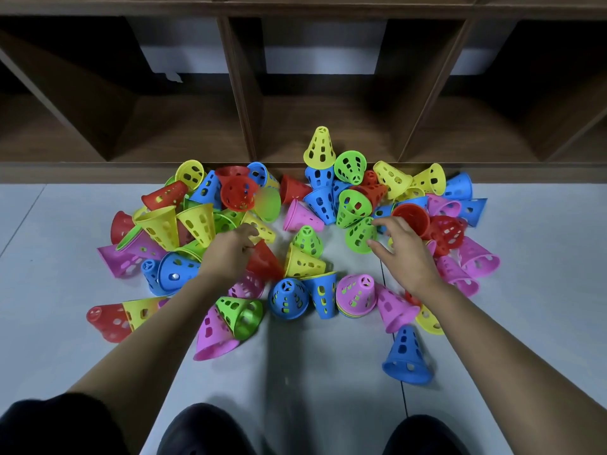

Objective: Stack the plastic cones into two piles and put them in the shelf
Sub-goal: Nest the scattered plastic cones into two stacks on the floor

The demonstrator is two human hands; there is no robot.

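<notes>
Several perforated plastic cones in red, yellow, blue, green and pink lie jumbled on the grey floor in front of a brown wooden shelf (243,93). My left hand (230,251) reaches into the left part of the heap. Its bent fingers rest at the narrow end of a red cone (264,262), beside a yellow cone (261,228); whether they grip is hidden. My right hand (405,254) is spread, with thumb and forefinger either side of the rim of a green cone (359,236) lying on its side. A yellow cone (319,149) stands on a blue one (320,177) by the shelf.
The shelf has open compartments (328,126) along the back, with its bottom ledge touching the heap. A lone blue cone (407,359) stands near my right forearm. A short pink-topped stack (356,295) sits in the middle front. My dark shoes (203,431) show at the bottom edge.
</notes>
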